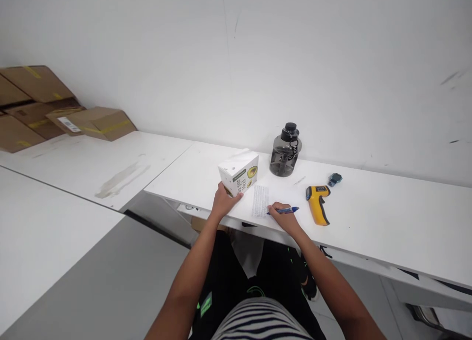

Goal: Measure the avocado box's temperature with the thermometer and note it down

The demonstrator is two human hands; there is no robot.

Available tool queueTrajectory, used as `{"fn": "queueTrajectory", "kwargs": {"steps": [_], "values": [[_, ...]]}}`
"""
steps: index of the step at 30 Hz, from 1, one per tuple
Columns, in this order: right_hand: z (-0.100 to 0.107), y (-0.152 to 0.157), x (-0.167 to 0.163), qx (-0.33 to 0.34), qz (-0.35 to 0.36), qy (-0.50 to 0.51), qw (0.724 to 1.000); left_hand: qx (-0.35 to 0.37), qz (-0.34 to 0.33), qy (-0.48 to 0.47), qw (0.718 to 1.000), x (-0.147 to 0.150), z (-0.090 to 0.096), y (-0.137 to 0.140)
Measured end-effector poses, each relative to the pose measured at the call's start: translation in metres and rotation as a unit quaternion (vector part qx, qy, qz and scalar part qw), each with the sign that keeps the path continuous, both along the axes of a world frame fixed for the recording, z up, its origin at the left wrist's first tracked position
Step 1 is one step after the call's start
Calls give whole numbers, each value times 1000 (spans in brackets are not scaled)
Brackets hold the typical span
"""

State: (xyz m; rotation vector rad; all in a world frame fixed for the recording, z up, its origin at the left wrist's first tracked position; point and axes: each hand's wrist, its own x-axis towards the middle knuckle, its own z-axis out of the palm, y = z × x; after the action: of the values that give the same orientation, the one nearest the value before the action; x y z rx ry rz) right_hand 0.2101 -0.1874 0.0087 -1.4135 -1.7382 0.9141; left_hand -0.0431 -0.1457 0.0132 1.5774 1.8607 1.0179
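My left hand point(223, 200) grips the near lower corner of a white box point(239, 172) printed with avocado pictures; the box stands tilted on the white table. In my right hand point(283, 218) a blue pen point(288, 210) is held between closed fingers. The pen's tip end points left, at the right edge of a sheet of paper point(261, 200) covered in small writing. That sheet lies flat between my two hands. The writing is too small to read.
A dark water bottle point(284, 153) stands near the wall. A yellow infrared thermometer point(317, 206) and a dark wristwatch point(335, 179) lie to the right. Cardboard boxes point(105, 122) are stacked at the far left of the white table point(387, 212).
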Motion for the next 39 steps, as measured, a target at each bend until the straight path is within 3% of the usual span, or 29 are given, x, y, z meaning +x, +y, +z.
{"fn": "queueTrajectory", "kwargs": {"steps": [5,39], "values": [[-1,0,2,4,26,-4,1000,-2,1,8,1000,0,0,1],[-3,1,2,16,-6,5,1000,8,0,-14,1000,1,-1,0]]}}
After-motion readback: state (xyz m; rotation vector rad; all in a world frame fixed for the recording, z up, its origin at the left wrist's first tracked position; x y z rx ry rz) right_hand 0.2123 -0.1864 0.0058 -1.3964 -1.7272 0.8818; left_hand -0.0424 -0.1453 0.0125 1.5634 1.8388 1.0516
